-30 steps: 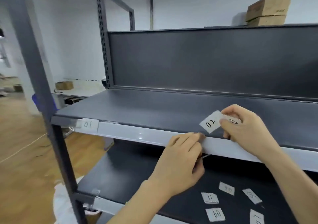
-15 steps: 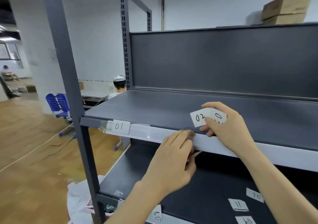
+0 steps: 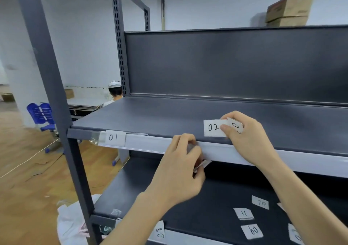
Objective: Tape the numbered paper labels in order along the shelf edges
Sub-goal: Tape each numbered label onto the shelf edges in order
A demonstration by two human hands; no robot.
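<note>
Now our right hand [image 3: 250,141] pinches the 02 label [image 3: 212,128] just above the shelf's front edge [image 3: 150,146]; our left hand [image 3: 178,173], fingers curled against that edge, grips a small pale thing [image 3: 203,164].

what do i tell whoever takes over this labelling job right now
Left hand: fingertips on the upper shelf edge, with a small flat item tucked under its palm; I can't tell what it is.
Right hand: pinches the 02 label with another label behind it, just above the edge.
Done: 01 label is taped at the edge's left end.
Left: tape 02 next, then the loose labels on the lower shelf.
</note>
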